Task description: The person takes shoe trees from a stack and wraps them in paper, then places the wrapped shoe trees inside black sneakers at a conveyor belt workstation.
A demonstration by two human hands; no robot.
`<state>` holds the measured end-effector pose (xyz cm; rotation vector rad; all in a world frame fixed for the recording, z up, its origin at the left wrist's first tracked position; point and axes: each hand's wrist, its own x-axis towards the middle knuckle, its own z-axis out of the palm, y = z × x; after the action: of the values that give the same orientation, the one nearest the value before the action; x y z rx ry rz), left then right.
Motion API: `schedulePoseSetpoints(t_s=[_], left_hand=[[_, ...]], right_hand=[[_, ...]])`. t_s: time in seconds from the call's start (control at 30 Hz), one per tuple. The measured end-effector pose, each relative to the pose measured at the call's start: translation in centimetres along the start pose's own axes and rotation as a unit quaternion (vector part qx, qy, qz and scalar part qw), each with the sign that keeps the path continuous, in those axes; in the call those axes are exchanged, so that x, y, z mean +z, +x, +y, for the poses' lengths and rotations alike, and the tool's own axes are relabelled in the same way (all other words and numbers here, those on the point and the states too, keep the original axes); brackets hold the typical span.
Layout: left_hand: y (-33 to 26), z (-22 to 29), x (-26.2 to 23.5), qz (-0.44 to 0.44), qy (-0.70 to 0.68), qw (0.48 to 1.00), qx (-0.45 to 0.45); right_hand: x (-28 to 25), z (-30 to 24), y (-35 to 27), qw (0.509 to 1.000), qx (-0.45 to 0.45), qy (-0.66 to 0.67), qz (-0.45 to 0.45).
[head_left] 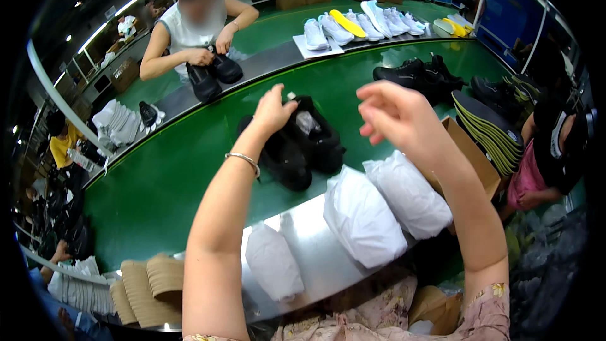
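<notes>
A pair of black shoes lies on the green conveyor belt in front of me. The left shoe [285, 163] is partly covered by my wrist. Inside the right shoe [314, 136] is some pale, crumpled stuffing. My left hand [275, 112] hovers over the heel end of the pair, thumb and fingers apart, with nothing visible in it. To the right of the shoes, my right hand [396, 113] is raised in the air, its fingers loosely bent and empty. Below it, two white paper-wrapped bundles [363, 218] rest on the metal ledge.
Another white bundle [273, 262] lies on the metal ledge [315, 233], beside tan curved inserts [151, 287]. Across the green belt [158, 196], a co-worker [199, 31] handles black shoes. White sneakers [372, 25] line the far ledge. Stacked insoles [486, 132] fill a carton at right.
</notes>
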<state>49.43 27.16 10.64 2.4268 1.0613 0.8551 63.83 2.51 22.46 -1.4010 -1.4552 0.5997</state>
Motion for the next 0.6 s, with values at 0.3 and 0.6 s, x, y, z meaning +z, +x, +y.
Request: schedulePoseSetpoints(t_s=[0.3,0.6], left_hand=[[-11.8,6.6,-7.3,0.125,-0.086,0.978,-0.143],[-27.5,1.4,-2.0,0.094,-0.085,0.955,-0.267]], right_hand=[[18.9,3.9,-20.3,0.985,-0.058,-0.151,0.062],[25.0,8.2,-21.5,0.985,0.083,-0.131,0.075]])
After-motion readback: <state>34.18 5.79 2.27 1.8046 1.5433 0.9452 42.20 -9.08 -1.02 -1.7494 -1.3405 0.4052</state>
